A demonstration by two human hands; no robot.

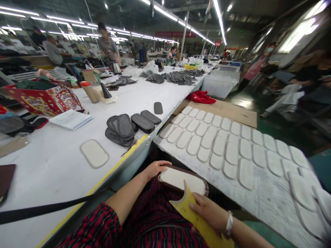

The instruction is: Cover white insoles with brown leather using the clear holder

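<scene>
On my lap rests a rounded oblong piece (178,177) with a white face and a dark brown, gathered-looking rim. My left hand (156,169) grips its left end, the fingers lying along the far edge. My right hand (207,208) is closed on a flat yellow sheet (190,206), thumb on top. That sheet has a concave, pointed end, which overlaps the near edge of the white face from my view; whether they touch I cannot tell. Its lower part runs under my right wrist.
A grey board (269,199) at right carries rows of white oblong pads (245,174). On the white table (62,172) at left lie stacked black pads (120,129), one white pad (94,153) and a red patterned box (46,100). A dark strap (51,208) crosses the table's near edge. Several people work farther back.
</scene>
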